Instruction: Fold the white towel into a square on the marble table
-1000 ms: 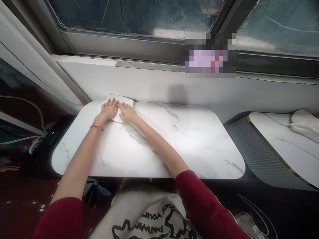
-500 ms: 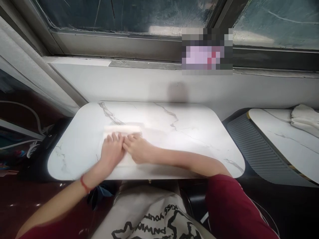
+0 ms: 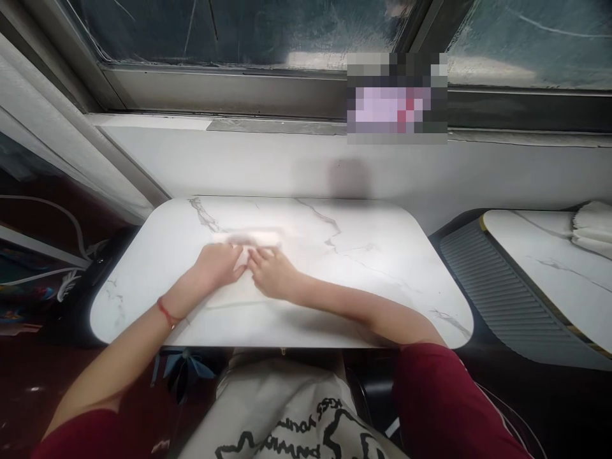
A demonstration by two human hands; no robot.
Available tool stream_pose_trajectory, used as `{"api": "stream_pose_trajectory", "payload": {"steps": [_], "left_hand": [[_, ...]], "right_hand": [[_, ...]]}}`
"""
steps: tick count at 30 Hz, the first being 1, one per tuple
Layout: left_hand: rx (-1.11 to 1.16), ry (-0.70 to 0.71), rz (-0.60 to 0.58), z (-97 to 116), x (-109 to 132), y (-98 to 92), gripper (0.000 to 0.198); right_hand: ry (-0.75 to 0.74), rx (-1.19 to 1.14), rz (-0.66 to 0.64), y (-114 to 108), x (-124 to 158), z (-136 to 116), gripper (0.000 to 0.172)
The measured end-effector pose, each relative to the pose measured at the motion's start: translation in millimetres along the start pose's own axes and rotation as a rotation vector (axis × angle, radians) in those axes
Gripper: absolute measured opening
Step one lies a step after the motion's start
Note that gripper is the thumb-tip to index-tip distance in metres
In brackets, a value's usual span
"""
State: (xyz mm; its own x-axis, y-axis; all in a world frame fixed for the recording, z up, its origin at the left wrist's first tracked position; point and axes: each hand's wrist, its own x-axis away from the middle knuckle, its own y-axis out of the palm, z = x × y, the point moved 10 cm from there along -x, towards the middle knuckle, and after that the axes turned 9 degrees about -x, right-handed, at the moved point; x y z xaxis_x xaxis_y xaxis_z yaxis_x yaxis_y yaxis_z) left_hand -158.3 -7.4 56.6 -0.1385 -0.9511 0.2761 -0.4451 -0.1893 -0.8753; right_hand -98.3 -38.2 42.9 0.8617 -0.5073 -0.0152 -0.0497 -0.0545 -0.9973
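Observation:
A white folded cloth (image 3: 253,241) lies blurred on the white marble table (image 3: 373,268), near its middle left. My left hand (image 3: 217,264) and my right hand (image 3: 272,273) press flat on the cloth side by side, fingers pointing away from me. A red string bracelet circles my left wrist. Both sleeves are dark red.
A window sill and dark window (image 3: 268,38) run along the far wall. A second marble table (image 3: 549,268) stands at the right with a white cloth (image 3: 593,226) on it. White cables (image 3: 57,217) hang at the left. My lap shows a printed white fabric (image 3: 287,414).
Both hands slid the cloth from the far left corner toward me, then pushed it slightly forward again toward the table's middle.

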Motion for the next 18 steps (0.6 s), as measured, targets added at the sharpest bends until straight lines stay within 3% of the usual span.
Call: {"api": "stream_pose_trajectory", "payload": {"steps": [3, 8, 14, 18], "left_hand": [[0.027, -0.022, -0.019, -14.3, -40.0, -9.5, 0.038], [0.11, -0.046, -0.09, -31.2, -92.9, -14.8, 0.056], [0.215, 0.014, 0.125, -23.4, -122.7, -16.8, 0.063], [0.245, 0.039, 0.227, -17.5, -125.2, -8.8, 0.062]], "right_hand": [[0.065, -0.014, 0.06, 5.8, -14.4, 39.3, 0.048], [0.082, -0.054, 0.2, 11.1, -30.9, 96.2, 0.05], [0.159, -0.094, 0.334, 17.5, -32.2, 153.7, 0.051], [0.165, -0.12, 0.376, 20.0, -28.8, 168.1, 0.051]]}}
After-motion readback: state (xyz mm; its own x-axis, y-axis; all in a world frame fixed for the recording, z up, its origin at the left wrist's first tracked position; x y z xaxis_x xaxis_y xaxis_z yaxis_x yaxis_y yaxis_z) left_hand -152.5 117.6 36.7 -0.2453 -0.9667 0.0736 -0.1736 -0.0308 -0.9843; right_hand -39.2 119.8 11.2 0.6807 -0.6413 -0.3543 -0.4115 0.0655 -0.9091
